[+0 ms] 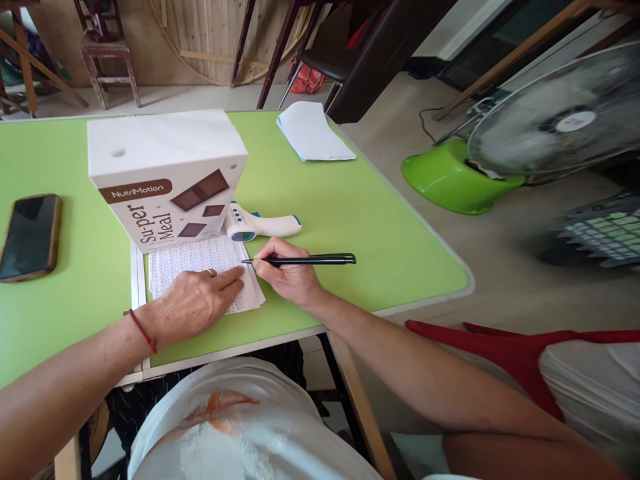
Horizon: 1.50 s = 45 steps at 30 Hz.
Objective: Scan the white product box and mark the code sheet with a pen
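My right hand (pixel 286 275) is clamped on a black pen (pixel 305 259), its tip touching the printed sheet (pixel 200 261) near the bench's (pixel 350 220) near edge. My left hand (pixel 197 301) lies flat and spread on that sheet, just near of the white box (pixel 165 175).

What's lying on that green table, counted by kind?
White cardboard NutriMotion box: 1
Black phone in brown case: 1
White-and-blue handheld thermometer: 1
Black pen, held in the right hand: 1
Paper: 2, a printed sheet under the left hand and a blank white stack
Total: 6
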{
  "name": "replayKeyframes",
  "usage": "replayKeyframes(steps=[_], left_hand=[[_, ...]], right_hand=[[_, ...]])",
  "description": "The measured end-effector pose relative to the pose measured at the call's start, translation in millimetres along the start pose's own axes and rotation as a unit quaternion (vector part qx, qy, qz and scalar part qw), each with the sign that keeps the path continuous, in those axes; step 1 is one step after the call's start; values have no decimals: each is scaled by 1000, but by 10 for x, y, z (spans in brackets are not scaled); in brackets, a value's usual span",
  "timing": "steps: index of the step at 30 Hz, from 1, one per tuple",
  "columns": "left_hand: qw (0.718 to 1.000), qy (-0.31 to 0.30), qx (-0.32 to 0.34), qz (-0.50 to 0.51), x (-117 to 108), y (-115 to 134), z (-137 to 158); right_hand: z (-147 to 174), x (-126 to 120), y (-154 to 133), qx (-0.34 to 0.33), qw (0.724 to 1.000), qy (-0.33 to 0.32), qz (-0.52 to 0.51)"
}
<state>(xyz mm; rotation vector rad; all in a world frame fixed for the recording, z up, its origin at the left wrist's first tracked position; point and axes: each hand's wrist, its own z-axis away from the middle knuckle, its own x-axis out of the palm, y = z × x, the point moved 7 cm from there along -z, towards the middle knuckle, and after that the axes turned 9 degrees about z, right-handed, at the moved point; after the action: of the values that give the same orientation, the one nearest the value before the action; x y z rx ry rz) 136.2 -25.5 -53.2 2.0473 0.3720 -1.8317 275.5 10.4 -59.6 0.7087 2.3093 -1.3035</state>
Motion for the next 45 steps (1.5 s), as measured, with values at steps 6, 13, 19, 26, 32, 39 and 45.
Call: replayKeyframes(steps=[6,13,19,26,32,39,45], left_hand=[[1000,-2,0,-3,-1,2,3],[1000,-7,-3,3,-9,6,-1],[1000,-10,-2,0,2,8,-2],[1000,0,1,-4,-12,11,5],[1000,2,3,-1,-23,10,5],[1000,0,-1,-2,-11,2,2],[1000,7,7,-5,-18,12,4]], right_hand=[[-1,-7,-9,-5,1000,-3,-4],[0,-9,3,6,1000,-3,-3],[1,-15,19,18,1000,0,-1],[-2,-5,4,10,1000,-3,1],[4,6,28,27,999,-19,5],[7,-15,60,44,999,-6,0],[8,-22,55,42,999,4,-1]])
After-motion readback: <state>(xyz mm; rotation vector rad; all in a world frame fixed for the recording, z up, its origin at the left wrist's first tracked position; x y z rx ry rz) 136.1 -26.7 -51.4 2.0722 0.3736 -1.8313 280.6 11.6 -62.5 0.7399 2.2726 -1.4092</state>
